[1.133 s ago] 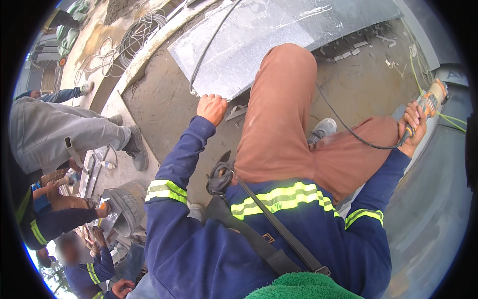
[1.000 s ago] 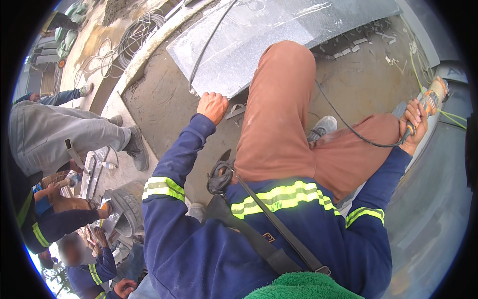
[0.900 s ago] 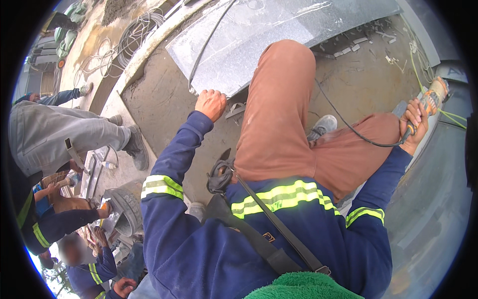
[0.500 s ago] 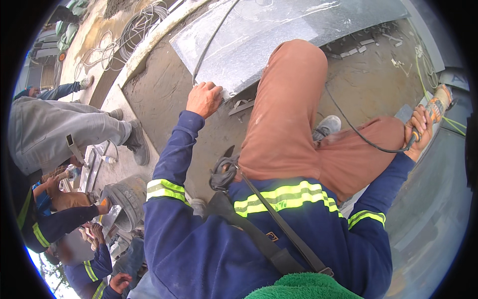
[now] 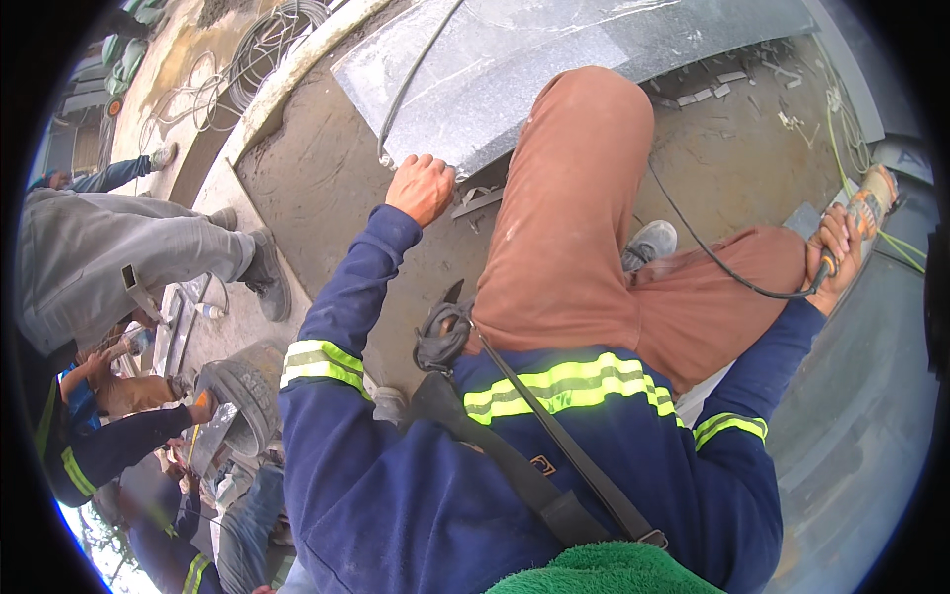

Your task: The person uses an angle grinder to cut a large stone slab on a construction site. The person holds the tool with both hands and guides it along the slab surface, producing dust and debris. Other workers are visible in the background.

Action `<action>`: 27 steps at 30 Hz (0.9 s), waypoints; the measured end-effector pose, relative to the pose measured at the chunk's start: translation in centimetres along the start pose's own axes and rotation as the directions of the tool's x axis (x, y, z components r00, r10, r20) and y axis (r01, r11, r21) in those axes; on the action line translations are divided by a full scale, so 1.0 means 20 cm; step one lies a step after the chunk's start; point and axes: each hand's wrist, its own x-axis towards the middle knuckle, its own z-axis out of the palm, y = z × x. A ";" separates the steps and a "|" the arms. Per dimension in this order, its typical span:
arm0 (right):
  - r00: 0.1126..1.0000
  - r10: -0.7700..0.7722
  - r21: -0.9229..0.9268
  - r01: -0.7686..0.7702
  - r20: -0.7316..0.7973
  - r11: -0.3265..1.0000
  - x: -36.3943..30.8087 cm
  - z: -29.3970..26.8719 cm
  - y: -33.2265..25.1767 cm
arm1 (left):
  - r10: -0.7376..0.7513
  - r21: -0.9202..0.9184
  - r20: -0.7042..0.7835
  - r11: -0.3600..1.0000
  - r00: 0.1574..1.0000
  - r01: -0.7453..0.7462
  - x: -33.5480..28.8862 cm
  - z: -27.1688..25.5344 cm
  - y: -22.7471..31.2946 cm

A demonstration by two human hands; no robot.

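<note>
Two hands, little change over the last second: my right grip [image 5: 838, 249] stayed clamped on the orange power tool [image 5: 869, 206] beyond my right knee [image 5: 772, 259], well apart from the grey slab [image 5: 485, 104], so not working it. My left grip [image 5: 423, 188] curled by the slab's near corner; closed on anything, couldn't tell.

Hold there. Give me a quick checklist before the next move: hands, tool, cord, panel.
1. Right hand gripping the power tool: ok, fingers wrapped around it.
2. Tool switched off: cannot tell.
3. Cord clear of the body: not ok, it runs across the right trouser leg.
4. Left hand firmly on the grey panel: cannot tell, it is curled at the near corner.
5. Gloves on: not ok, both hands bare.
6. Panel free of cables: not ok, a dark cable crosses it.
</note>
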 end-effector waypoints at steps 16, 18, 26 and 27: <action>1.000 -0.015 0.048 0.015 -0.015 0.999 -0.03 0.00 -0.01 | -0.194 0.086 0.163 0.980 0.967 0.182 -0.17 -0.20 0.17; 1.000 -0.009 0.036 0.009 -0.007 0.999 -0.03 0.01 -0.01 | -0.238 0.051 0.120 0.971 0.964 0.234 -0.19 -0.17 0.16; 1.000 0.004 0.036 -0.004 0.000 0.999 0.00 -0.01 0.00 | -0.299 -0.202 -0.098 0.940 0.949 0.275 -0.12 0.01 0.18; 1.000 0.002 0.030 -0.002 0.005 1.000 -0.01 -0.01 0.00 | -0.330 -0.253 -0.099 0.921 0.939 0.297 -0.09 0.01 0.17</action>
